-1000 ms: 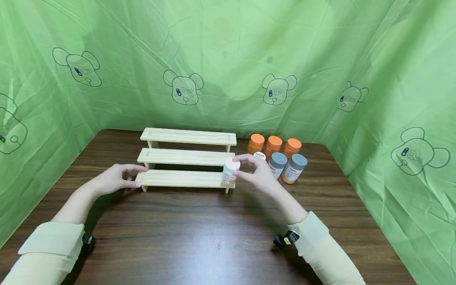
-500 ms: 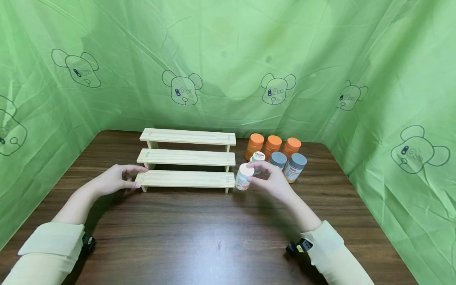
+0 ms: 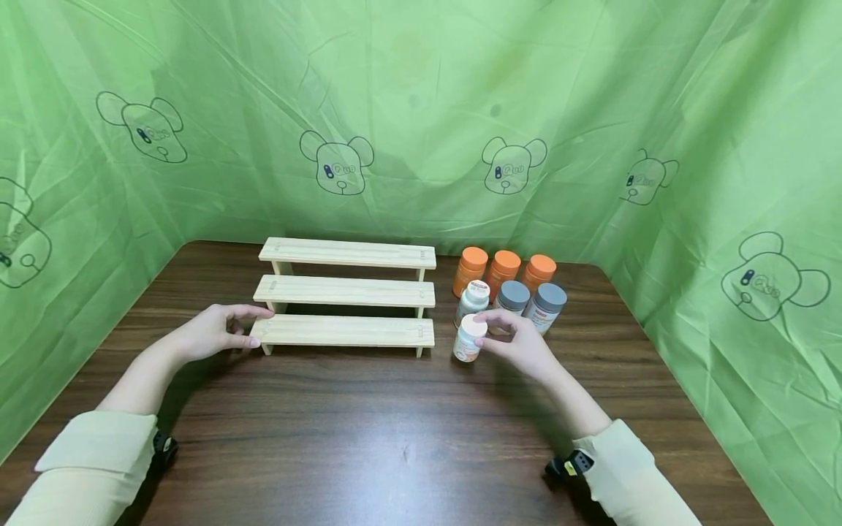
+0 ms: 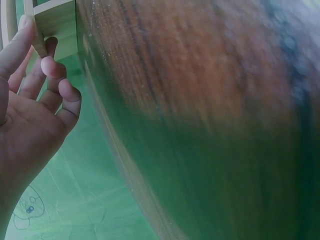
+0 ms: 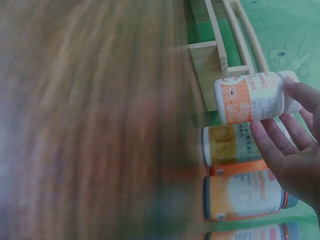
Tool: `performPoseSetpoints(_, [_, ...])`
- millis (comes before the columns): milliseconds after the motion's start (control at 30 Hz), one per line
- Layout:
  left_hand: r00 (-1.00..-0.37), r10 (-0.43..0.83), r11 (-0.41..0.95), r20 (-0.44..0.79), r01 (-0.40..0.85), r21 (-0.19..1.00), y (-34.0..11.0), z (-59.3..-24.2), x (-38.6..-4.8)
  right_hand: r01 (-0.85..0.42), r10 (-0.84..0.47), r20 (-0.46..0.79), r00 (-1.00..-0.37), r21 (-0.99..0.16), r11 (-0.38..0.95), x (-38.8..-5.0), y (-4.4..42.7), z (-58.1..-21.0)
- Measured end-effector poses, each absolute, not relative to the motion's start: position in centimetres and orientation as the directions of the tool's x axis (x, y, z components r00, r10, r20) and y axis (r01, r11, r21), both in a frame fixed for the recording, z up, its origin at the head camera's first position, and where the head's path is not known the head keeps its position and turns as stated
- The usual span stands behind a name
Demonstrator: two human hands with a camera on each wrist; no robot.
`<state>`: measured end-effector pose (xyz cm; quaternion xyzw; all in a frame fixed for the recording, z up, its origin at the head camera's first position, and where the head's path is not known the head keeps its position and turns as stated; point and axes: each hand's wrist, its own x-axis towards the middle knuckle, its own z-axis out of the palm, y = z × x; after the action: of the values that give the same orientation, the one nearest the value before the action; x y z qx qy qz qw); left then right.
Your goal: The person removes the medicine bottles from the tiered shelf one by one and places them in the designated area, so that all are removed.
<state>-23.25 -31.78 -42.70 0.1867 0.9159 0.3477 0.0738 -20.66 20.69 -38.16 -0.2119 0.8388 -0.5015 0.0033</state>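
Observation:
In the head view my right hand (image 3: 522, 348) pinches a small white pill bottle (image 3: 467, 349) near its cap. The right wrist view shows the white and orange label of this bottle (image 5: 250, 97); whether its base touches the table I cannot tell. It stands just in front of a pale green bottle with a white lid (image 3: 475, 296). At the left, my left hand (image 3: 210, 332) grips the end of the lowest board of a three-step wooden shelf (image 3: 342, 330). Thumb and fingers lie on either side of that board (image 4: 39, 30) in the left wrist view.
Two grey-lidded bottles (image 3: 546, 310) stand right of the pale green one. Behind them is a row of orange bottles (image 3: 503, 270). Green cloth (image 3: 421, 197) encloses the dark wooden table (image 3: 342, 438) at the back and sides.
My right hand has carried the white pill bottle from the right end of the lowest shelf board rightward and down, to just before the other bottles. My left hand has stayed put.

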Motion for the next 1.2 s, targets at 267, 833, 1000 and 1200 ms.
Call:
performPoseSetpoints(267, [-0.923,0.384,0.698,-0.017,0.278,0.66,-31.9,-42.7,-23.2,-0.297,-0.345,0.174,-0.922,-0.89,0.345,-21.1,21.0,-39.6])
performPoseSetpoints(833, [-0.913,0.406,0.661,-0.043,0.261,0.703,-32.0,-42.0,-23.6,-0.309,-0.366,0.172,-0.914,-0.882,0.356,-21.6,21.6,-39.7])
performPoseSetpoints(1000, [-0.906,0.421,0.643,-0.036,0.271,0.717,-32.5,-40.9,-23.1,-0.355,-0.379,0.213,-0.9,-0.863,0.359,-21.6,22.3,-38.6])
performPoseSetpoints(1200, [-0.905,0.426,0.719,0.022,0.353,0.598,-32.8,-38.7,-22.5,-0.396,-0.333,0.262,-0.906,-0.803,0.446,-22.3,24.7,-38.4])
